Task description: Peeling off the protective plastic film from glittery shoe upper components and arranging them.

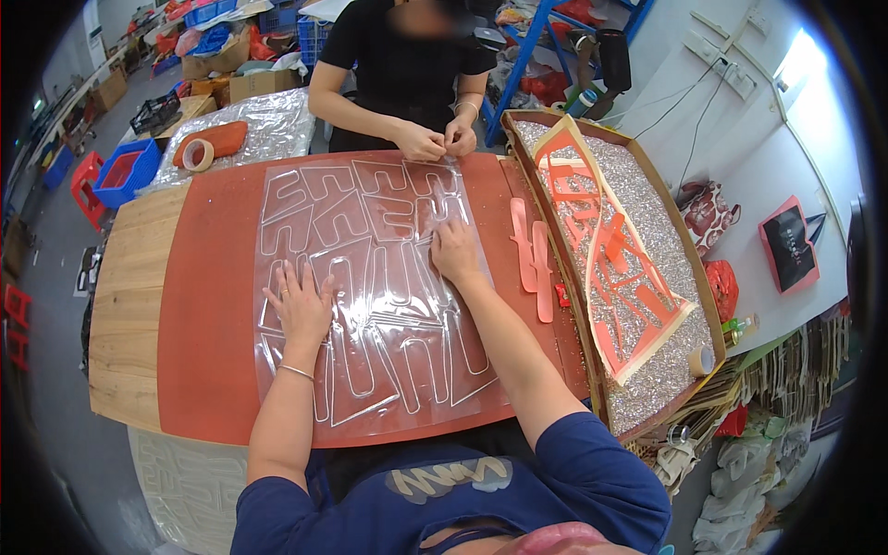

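A clear plastic sheet (347,277) with raised, shiny outlines of angular shapes lies on a red mat (208,305) over the wooden table. My left hand (301,305) rests flat on the sheet's left part, fingers spread. Near its right side my right hand (453,250) touches the sheet with fingers bent and drawn together; whether anything small is between them is hidden. Across the table, a person in a black shirt (398,74) holds both hands (439,141) together above the sheet's far edge, fingers pinched.
Pink flat cutouts (527,250) lie right of the sheet. Beside them stands a shallow tray (712,319) of silvery flakes, holding a cream-edged stencil (606,356) with red pieces. A tape roll (197,155) and an orange cloth (227,139) sit on a silver-covered table behind left.
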### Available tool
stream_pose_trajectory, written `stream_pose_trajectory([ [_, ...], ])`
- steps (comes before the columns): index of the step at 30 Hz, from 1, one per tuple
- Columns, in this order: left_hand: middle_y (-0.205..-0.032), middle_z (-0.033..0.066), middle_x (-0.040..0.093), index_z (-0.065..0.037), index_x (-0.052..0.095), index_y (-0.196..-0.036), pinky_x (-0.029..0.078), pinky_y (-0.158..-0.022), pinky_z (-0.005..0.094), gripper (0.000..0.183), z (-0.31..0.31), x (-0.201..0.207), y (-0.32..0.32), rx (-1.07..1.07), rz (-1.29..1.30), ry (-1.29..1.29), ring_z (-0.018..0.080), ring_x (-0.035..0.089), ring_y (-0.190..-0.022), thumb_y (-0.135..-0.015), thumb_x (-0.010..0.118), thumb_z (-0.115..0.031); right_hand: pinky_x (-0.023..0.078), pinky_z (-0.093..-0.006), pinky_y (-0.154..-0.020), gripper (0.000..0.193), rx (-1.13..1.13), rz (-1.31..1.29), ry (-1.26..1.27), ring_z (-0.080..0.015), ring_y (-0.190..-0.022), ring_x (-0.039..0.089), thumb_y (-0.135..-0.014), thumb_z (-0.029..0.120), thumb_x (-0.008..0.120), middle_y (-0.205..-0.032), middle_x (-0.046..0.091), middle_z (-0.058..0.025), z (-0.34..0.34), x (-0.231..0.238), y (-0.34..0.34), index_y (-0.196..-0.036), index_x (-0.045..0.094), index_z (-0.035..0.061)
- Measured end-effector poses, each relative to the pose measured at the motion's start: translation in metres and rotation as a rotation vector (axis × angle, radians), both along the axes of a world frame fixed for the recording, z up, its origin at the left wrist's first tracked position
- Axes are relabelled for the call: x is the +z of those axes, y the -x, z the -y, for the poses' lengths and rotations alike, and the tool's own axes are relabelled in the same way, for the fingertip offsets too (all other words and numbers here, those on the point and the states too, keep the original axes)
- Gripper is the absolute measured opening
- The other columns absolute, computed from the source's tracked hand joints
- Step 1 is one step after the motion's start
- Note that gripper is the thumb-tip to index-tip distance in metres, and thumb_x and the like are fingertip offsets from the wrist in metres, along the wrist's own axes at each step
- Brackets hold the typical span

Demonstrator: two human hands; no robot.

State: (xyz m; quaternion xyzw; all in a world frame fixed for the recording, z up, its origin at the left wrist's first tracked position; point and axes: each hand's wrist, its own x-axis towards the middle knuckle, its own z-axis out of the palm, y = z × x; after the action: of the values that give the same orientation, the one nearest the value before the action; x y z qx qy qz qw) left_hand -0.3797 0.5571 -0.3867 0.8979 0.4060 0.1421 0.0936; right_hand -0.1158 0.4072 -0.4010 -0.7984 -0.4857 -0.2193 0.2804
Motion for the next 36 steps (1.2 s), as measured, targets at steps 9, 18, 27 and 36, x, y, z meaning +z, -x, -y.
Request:
stream_pose_trajectory([
  [9, -0.146, 0.0267, 0.03, -0.001, 0.045, -0.136, 0.005, -0.111, 0.0622, 0.068, -0.003, -0.003, 0.002, -0.01, 0.05, 0.017, 0.0387, 0.02, -0.141, -0.096, 0.034, -0.055, 0.044, -0.0435, -0.075, 0.01, -0.071, 0.075, -0.025, -0.0343, -0.084, 0.054, -0.077, 0.01, 0.06, -0.087, 0.056, -0.0165, -0.007, -0.004, -0.005, -0.083, 0.057, 0.0032],
  [18, -0.146, 0.0267, 0.031, -0.002, 0.047, -0.135, 0.005, -0.111, 0.0622, 0.067, -0.007, -0.006, 0.002, -0.012, 0.098, 0.045, 0.0388, 0.019, -0.141, -0.096, 0.033, -0.055, 0.047, -0.0432, -0.076, 0.023, -0.155, 0.176, 0.203, -0.0326, -0.087, 0.058, -0.079, 0.024, 0.059, -0.088, 0.059, -0.0161, -0.04, 0.002, -0.039, -0.084, 0.06, 0.0009],
  [27, -0.147, 0.0267, 0.029, -0.004, 0.06, -0.122, -0.002, -0.111, 0.0607, 0.055, -0.021, 0.003, 0.012, -0.061, 0.238, 0.32, 0.0377, 0.015, -0.142, -0.092, 0.048, -0.049, 0.051, -0.0427, -0.075, 0.035, -0.131, 0.139, 0.192, -0.0361, -0.087, 0.061, -0.077, 0.012, 0.06, -0.095, 0.059, -0.0185, -0.051, 0.006, -0.079, -0.109, 0.057, -0.001],
  [36, -0.153, 0.0265, 0.013, -0.009, 0.037, -0.143, 0.002, -0.114, 0.0542, 0.073, -0.02, 0.017, 0.033, -0.286, -0.051, 0.32, 0.0378, 0.004, -0.144, -0.086, 0.061, -0.047, 0.05, -0.0438, -0.08, 0.044, -0.26, -0.021, 0.181, -0.0361, -0.094, 0.059, -0.081, 0.008, 0.054, -0.111, 0.051, -0.0191, -0.069, 0.02, -0.056, -0.124, 0.048, 0.0034],
])
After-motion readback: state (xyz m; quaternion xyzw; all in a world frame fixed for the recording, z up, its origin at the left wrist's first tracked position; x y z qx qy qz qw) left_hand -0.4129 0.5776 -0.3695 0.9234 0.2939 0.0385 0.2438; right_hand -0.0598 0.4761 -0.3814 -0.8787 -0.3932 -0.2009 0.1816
